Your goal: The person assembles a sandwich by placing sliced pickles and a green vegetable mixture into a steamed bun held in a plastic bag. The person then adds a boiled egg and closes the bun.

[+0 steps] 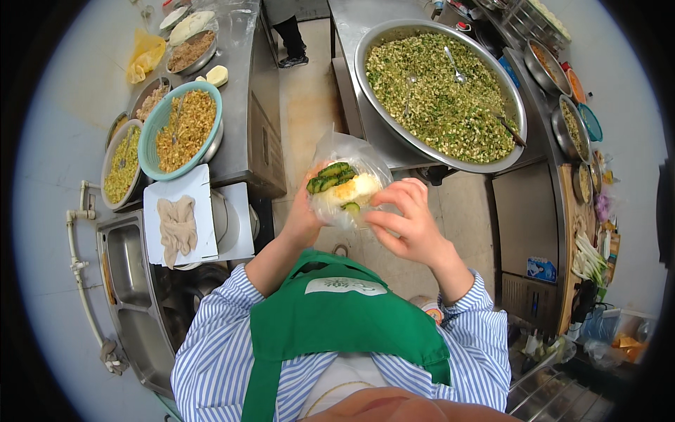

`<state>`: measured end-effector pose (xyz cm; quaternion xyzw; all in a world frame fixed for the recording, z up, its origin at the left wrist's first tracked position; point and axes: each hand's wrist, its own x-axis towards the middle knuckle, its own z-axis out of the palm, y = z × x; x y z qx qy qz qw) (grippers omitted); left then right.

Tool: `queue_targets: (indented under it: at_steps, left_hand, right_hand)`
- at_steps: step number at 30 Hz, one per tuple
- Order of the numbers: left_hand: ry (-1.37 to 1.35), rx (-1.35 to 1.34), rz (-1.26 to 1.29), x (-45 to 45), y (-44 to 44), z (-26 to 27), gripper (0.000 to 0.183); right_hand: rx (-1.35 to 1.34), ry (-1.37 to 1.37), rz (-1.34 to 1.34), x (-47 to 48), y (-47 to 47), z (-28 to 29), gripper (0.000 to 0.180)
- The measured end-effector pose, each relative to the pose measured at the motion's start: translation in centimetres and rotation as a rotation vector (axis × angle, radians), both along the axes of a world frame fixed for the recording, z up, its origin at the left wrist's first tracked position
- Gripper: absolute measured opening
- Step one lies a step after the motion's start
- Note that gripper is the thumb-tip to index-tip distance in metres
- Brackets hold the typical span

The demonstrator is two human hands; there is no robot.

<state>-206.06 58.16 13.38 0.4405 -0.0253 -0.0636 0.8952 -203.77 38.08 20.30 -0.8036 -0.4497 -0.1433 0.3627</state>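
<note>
Clear plastic bag (337, 145) rests in my left hand (306, 211), whose fingers wrap its left side. Inside it lie sliced cucumbers (329, 179) and a pale, bun-like food (361, 187) with orange-yellow seasoning on top. A further cucumber slice (351, 207) sits lower down. My right hand (403, 219) is at the bag's right side, fingers bent and spread, fingertips at its edge; whether they pinch the plastic is unclear. Both hands are held above the floor, between two steel counters.
A large steel basin (361, 79) of chopped green filling stands ahead right, with spoons in it. Ahead left, a turquoise basket (145, 145) of diced filling stands near other bowls. A cloth (177, 227) lies on a white lid. A steel sink (113, 311) is at left. Another person's legs (289, 37) show ahead.
</note>
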Motion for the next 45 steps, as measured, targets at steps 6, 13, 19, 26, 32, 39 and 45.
queue_targets:
  at_steps: [6, 13, 19, 26, 32, 39, 45]
  left_hand:
    - [-0.018, 0.071, 0.086, -0.2, -0.5, -0.8, 0.086]
    - [-0.037, 0.013, 0.209, -0.1, -0.7, -0.8, 0.079]
    - [-0.117, 0.11, 0.264, 0.0, -0.7, 0.0, 0.079]
    - [-0.246, 0.183, 0.193, -0.7, 1.3, -0.9, 0.082]
    - [-0.22, 0.301, 0.144, -2.0, 4.1, 0.3, 0.085]
    - [-0.225, 0.295, 0.123, -3.0, 6.6, 2.0, 0.088]
    - [-0.274, 0.416, 0.155, -2.5, 5.8, 0.1, 0.085]
  right_hand:
    - [0.24, 0.26, -0.194, -0.5, 0.9, -1.9, 0.012]
    - [0.112, 0.281, -0.267, -1.1, 2.6, -1.1, 0.016]
    - [0.256, 0.158, -0.243, -1.1, 2.2, -0.6, 0.019]
    - [0.564, 0.015, 0.361, -3.2, 1.3, 8.7, 0.015]
    - [0.86, 0.178, 0.649, -5.0, 3.3, 9.3, 0.02]
    - [0.612, 0.555, -0.051, -0.7, 3.5, 2.4, 0.055]
    - [0.856, 1.33, 0.158, 0.1, 5.6, -2.1, 0.068]
